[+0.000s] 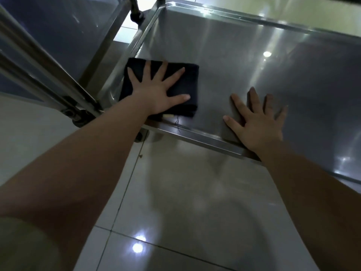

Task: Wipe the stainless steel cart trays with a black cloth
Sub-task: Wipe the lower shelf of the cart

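1. Folded black cloth (187,83) lies at the tray (254,55) near-left corner.
2. Left hand (158,94) presses it flat, fingers spread; right hand (257,122) splayed, empty.
3. Probably soft, slides easily; palm its middle.

Cloth (187,83): plain black, no pattern, one loose dark thread at its near edge. Tray (254,61): silver-grey stainless steel, unpatterned, streaked with white glare and one round white light spot. Second tray (64,36): duller blue-grey steel. Cart posts (39,61): grey metal with pale highlights. Floor tiles (185,202): glossy pale grey-beige, dark thin grout lines, white light reflections.
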`<state>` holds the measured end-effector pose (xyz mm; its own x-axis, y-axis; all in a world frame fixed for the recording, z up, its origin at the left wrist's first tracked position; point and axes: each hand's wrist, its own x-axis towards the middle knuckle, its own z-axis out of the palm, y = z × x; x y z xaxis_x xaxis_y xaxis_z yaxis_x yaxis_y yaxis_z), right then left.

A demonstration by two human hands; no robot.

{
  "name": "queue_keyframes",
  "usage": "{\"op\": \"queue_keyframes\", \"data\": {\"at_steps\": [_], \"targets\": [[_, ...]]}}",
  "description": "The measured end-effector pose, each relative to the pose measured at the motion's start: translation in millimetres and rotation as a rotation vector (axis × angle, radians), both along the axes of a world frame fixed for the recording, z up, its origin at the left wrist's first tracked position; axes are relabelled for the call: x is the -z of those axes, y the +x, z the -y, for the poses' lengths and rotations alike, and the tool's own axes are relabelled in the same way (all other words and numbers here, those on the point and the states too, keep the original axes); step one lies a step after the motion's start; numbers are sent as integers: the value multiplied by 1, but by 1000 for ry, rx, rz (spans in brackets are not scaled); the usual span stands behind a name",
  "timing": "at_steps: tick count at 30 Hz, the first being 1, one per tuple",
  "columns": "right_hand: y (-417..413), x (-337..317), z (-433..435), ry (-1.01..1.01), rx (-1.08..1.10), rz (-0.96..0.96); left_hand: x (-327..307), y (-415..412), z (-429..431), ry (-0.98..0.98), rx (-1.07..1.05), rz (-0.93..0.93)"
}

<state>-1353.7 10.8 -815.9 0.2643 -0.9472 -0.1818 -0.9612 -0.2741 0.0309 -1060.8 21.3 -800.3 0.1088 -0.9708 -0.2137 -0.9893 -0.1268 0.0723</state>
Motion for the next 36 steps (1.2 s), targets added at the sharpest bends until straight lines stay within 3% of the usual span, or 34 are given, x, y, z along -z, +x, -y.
{"op": "queue_keyframes", "data": {"at_steps": [7,16,23,32,36], "targets": [[-5,5,-2,-27,-13,53,9,-13,-72,-37,59,-22],[-4,5,-7,-26,-12,38,7,33,13,-127,106,-13],[-2,6,-4,-50,14,36,2,25,59,-57,95,42],[-5,10,-4,-70,12,56,7,20,-59,-16,127,-16],[-3,8,-5,-65,1,37,8,22,-57,-22,74,-13]]}}
